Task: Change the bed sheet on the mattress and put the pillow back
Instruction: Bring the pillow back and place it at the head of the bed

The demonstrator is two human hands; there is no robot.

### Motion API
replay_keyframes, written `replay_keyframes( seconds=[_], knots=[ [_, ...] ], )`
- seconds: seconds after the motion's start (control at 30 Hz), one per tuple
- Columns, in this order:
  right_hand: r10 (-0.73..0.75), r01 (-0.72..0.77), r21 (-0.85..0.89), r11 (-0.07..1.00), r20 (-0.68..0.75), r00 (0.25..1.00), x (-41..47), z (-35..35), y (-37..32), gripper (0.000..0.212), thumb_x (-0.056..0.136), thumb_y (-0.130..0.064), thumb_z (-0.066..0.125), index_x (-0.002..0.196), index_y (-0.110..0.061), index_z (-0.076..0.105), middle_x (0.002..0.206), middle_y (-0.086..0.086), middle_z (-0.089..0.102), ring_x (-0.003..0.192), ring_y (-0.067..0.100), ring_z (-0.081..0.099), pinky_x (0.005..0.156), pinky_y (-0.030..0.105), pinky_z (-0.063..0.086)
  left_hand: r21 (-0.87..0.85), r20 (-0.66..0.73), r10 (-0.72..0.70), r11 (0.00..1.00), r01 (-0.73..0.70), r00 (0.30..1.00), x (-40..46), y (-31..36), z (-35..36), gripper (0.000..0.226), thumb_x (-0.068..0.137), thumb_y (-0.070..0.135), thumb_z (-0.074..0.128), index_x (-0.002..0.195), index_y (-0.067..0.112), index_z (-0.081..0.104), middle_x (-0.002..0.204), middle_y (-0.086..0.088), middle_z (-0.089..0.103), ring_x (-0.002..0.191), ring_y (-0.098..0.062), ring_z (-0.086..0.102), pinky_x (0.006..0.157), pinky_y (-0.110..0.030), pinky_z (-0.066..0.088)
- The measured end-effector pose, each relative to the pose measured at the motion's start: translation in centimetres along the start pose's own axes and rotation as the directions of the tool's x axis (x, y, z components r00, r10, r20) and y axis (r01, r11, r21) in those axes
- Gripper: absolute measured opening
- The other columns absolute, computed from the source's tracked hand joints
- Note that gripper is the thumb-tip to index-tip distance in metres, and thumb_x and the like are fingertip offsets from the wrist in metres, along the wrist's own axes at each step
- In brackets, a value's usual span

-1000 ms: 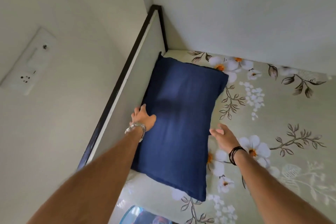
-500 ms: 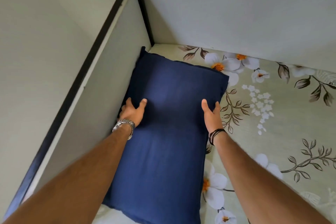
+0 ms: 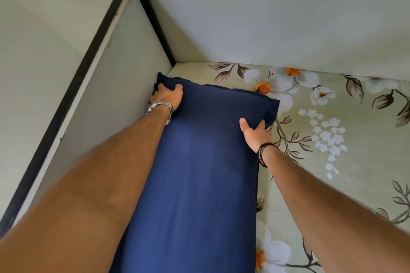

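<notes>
Hands (image 3: 169, 98) moved farther up soft pillow (image 3: 199, 173)

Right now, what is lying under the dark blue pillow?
The floral bed sheet shows beside the dark blue pillow and runs beneath it. The left hand and right hand grip its far corners. The covered area is hidden.

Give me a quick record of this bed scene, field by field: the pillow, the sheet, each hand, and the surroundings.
pillow: dark blue fabric pillow, lying on the sheet along the headboard
sheet: pale green floral bed sheet, spread flat
left hand: grips the pillow's far left corner
right hand: grips the pillow's right edge near the far corner
surroundings: black-edged white headboard; plain wall behind
</notes>
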State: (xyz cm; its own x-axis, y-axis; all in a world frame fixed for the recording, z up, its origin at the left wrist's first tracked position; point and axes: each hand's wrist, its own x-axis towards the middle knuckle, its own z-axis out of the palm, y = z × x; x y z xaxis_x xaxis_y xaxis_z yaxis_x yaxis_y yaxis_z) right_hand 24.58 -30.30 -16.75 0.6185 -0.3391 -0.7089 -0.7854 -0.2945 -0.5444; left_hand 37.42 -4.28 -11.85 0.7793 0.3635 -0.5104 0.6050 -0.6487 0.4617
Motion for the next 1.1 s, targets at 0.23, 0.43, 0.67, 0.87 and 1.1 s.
replay_keyframes(
  seconds=[0.23, 0.43, 0.67, 0.87, 1.1],
  knots=[
    [0.029, -0.025, -0.100, 0.995, 0.046, 0.998, 1.5, -0.2, 1.3, 0.087, 0.098, -0.068, 0.041, 0.164, -0.029, 0.001, 0.165, 0.018, 0.014, 0.148, 0.040, 0.028, 0.121, 0.052, 0.027, -0.271, 0.054, -0.049, 0.961, 0.062, 0.997, 2.2, 3.0, -3.0, 0.066, 0.089, 0.059, 0.056, 0.137, 0.014, 0.059, 0.135, -0.003, 0.061, 0.119, -0.025, 0.059, 0.102, -0.031, 0.044],
    [0.040, -0.032, -0.087, 0.996, 0.092, 0.995, 1.7, -0.7, 1.5, 0.085, 0.099, -0.067, 0.040, 0.164, -0.032, -0.001, 0.164, 0.017, 0.013, 0.148, 0.039, 0.026, 0.122, 0.049, 0.023, -0.151, 0.002, 0.055, 0.987, -0.054, 0.998, 2.3, 3.7, -2.2, 0.042, 0.093, 0.045, 0.053, 0.120, 0.018, 0.069, 0.126, -0.005, 0.066, 0.111, -0.026, 0.060, 0.093, -0.031, 0.045],
    [0.029, -0.021, -0.082, 0.996, 0.099, 0.995, 1.7, -0.6, 1.8, 0.085, 0.099, -0.067, 0.040, 0.164, -0.031, -0.002, 0.164, 0.017, 0.012, 0.149, 0.038, 0.026, 0.121, 0.047, 0.023, 0.066, -0.211, 0.213, 0.977, -0.204, 0.954, 1.3, 4.0, -1.2, 0.031, 0.097, 0.032, 0.039, 0.113, 0.018, 0.062, 0.114, -0.010, 0.062, 0.100, -0.032, 0.057, 0.085, -0.036, 0.046],
    [0.035, -0.029, -0.056, 0.998, 0.112, 0.993, 1.1, -1.1, 0.8, 0.091, 0.096, -0.072, 0.042, 0.164, -0.032, 0.000, 0.166, 0.018, 0.010, 0.150, 0.040, 0.024, 0.122, 0.050, 0.022, 0.383, -0.152, 0.424, 0.858, -0.342, 0.893, -1.0, 2.2, 0.8, 0.059, 0.099, 0.033, 0.043, 0.156, 0.018, 0.034, 0.168, -0.009, 0.018, 0.153, -0.033, 0.019, 0.125, -0.051, 0.014],
    [-0.170, 0.186, 0.395, 0.900, -0.076, 0.982, 1.3, -4.1, 0.7, 0.064, 0.083, -0.066, 0.069, 0.124, -0.016, 0.065, 0.120, 0.000, 0.063, 0.107, 0.017, 0.061, 0.097, 0.037, 0.049, 0.356, -0.209, 0.350, 0.897, -0.262, 0.913, -8.2, -4.3, 4.6, 0.064, 0.103, 0.059, 0.027, 0.162, 0.036, 0.014, 0.170, -0.001, 0.009, 0.155, -0.029, 0.013, 0.119, -0.066, 0.011]
  ],
)
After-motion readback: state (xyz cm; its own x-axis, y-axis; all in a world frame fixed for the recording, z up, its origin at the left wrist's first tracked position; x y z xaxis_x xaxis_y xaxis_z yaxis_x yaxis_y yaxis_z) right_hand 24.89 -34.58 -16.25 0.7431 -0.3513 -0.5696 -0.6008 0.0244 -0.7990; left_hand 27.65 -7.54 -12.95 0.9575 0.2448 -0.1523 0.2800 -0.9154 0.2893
